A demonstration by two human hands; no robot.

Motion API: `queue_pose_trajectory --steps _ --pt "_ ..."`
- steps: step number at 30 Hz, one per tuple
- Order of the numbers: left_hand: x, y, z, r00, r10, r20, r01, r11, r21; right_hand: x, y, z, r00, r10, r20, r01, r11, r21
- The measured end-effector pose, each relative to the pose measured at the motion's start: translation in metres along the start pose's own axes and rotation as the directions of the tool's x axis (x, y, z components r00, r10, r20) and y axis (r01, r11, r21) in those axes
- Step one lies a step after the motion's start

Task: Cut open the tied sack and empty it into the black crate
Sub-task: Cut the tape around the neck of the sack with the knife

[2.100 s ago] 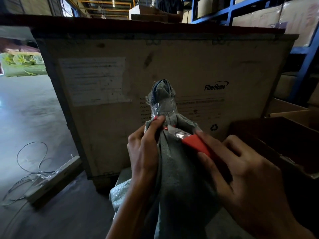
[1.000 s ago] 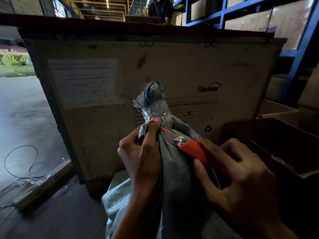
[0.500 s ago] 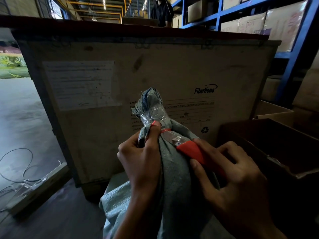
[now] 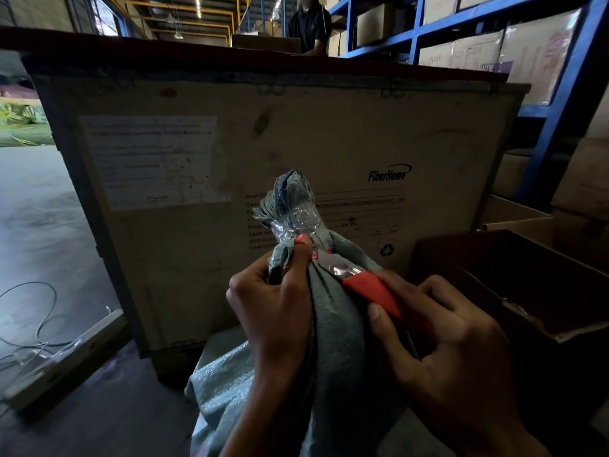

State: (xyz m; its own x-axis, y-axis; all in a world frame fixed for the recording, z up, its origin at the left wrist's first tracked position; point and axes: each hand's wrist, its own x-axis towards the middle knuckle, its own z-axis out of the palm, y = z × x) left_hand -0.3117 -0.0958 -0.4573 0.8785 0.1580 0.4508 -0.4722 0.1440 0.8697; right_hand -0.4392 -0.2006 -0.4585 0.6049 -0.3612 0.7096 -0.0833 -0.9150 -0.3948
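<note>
A grey-green woven sack (image 4: 336, 351) stands upright in front of me, its neck bunched, wrapped in clear tape and bound by a thin red tie (image 4: 324, 252). My left hand (image 4: 276, 305) grips the sack's neck just under the tie, thumb pressed against it. My right hand (image 4: 438, 344) holds a red-handled utility knife (image 4: 369, 291); the blade lies against the neck at the tie. A dark open crate (image 4: 514, 285) sits at the right, close to my right hand.
A large wooden shipping crate (image 4: 197, 258) with a paper label stands right behind the sack. Blue shelving (image 4: 560, 120) with cartons rises at the right. Loose cables (image 4: 36, 311) and a plank lie on the floor at left. A person (image 4: 309, 24) stands beyond the crate.
My hands and the sack have barely shifted. The knife blade stays at the red tie, sliding slightly along the neck. The view has tilted up a little.
</note>
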Motion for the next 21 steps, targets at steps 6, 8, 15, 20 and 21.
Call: queue_pose_trajectory --steps 6,8,15,20,21 --pt "0.0016 -0.0009 -0.0015 1.000 0.010 -0.010 -0.010 0.999 -0.034 -0.0024 0.0000 -0.0035 1.000 -0.007 -0.012 0.007 1.000 -0.001" --pt "0.0013 -0.0004 -0.0016 1.000 0.013 -0.015 -0.013 0.999 -0.039 -0.0020 -0.0004 -0.0040 1.000 -0.010 -0.019 0.010 1.000 -0.002" --pt "-0.0011 -0.0008 0.0006 0.998 0.055 -0.013 -0.056 0.998 -0.035 -0.0017 -0.0001 -0.0031 0.998 -0.033 -0.046 0.031 0.999 -0.031" --pt "-0.0006 0.0007 0.0010 0.999 0.047 -0.007 -0.047 0.996 -0.080 -0.0024 -0.0005 0.0008 0.999 -0.018 -0.037 0.018 1.000 -0.018" --pt "-0.0005 0.0011 0.0011 0.999 0.049 -0.007 -0.050 0.995 -0.083 -0.0027 -0.0007 0.0015 0.999 -0.014 -0.039 0.014 1.000 -0.011"
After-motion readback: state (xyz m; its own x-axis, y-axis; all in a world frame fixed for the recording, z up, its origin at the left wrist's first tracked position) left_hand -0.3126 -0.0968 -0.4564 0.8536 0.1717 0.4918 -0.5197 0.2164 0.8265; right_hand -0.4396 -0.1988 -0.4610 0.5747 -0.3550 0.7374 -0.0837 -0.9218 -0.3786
